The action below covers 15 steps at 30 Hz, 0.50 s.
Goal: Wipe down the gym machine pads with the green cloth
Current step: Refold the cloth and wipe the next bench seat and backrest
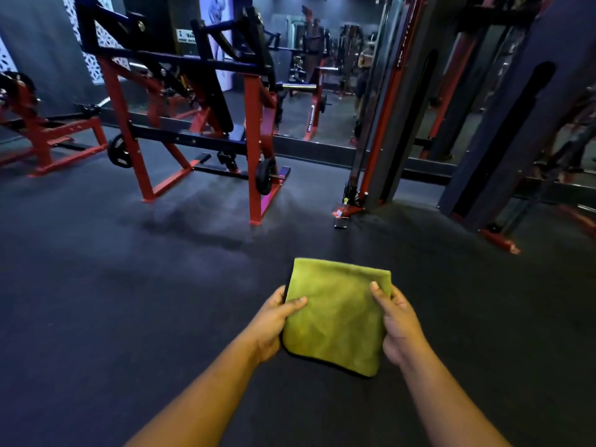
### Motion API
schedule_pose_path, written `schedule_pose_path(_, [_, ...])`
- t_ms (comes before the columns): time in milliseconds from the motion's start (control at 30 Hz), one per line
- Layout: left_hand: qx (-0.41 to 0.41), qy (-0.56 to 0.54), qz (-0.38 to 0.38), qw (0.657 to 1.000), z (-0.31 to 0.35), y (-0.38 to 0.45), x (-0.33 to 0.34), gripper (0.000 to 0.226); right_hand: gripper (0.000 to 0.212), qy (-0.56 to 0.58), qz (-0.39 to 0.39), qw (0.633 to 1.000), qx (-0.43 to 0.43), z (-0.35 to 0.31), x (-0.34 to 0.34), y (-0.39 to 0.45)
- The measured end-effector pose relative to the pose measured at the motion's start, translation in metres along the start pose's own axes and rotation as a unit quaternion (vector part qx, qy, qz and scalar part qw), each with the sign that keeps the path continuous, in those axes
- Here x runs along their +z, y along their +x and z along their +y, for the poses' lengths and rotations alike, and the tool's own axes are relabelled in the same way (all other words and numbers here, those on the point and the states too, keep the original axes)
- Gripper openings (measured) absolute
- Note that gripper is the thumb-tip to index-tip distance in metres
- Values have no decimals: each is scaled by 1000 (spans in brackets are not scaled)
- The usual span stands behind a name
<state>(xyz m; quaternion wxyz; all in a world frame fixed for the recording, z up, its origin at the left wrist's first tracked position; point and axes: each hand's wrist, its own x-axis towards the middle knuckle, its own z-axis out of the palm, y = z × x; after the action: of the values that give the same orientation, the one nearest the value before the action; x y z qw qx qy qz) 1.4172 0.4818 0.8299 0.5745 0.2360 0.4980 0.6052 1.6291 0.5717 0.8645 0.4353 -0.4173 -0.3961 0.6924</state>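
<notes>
Head view: each hand (269,321) (398,327) pinches the green cloth (335,317); red-framed machine (193,101) stands ahead-left.

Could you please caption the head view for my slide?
Left hand and right hand hold a folded green microfibre cloth before red-framed gym machines.

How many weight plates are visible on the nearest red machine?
2: left plate low on the left side, right plate low by the front right post. Others may be hidden behind the frame.

Dark rubber floor (96,301) all over. Red rack (200,101) with weight plates (266,180) up around 11 o'clock, mirror wall (322,91) at 12, a tall cable tower (380,124) at 1.
</notes>
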Motion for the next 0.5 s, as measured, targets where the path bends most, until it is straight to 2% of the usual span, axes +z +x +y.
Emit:
schedule_pose_path(67, [6, 3, 6, 1000, 22, 54, 11, 37, 42, -8, -8, 1000, 5, -8, -4, 45])
schedule_pose_path(133, [8, 10, 9, 1000, 37, 105, 21, 30, 35, -54, -19, 998, 27, -4, -10, 86])
schedule_pose_path(200, [8, 21, 19, 1000, 45, 147, 27, 28, 27, -98, -30, 993, 57, 6, -12, 119])
schedule_pose_path(267, [4, 32, 35, 999, 46, 203, 30, 27, 34, -94, -25, 992, 77, 13, -17, 169])
schedule_pose_path(333, [1, 47, 58, 997, 47, 260, 30, 27, 38, -63, -7, 996, 59, 12, -22, 230])
schedule_pose_path(400, [-16, 81, 83, 993, 44, 309, 25, 26, 31, -61, 5, 997, 35, 1, -24, 290])
schedule_pose_path(500, [-52, 196, 103, 974, 41, 371, 11, 35, 25, -155, -26, 987, -14, -23, -21, 375])
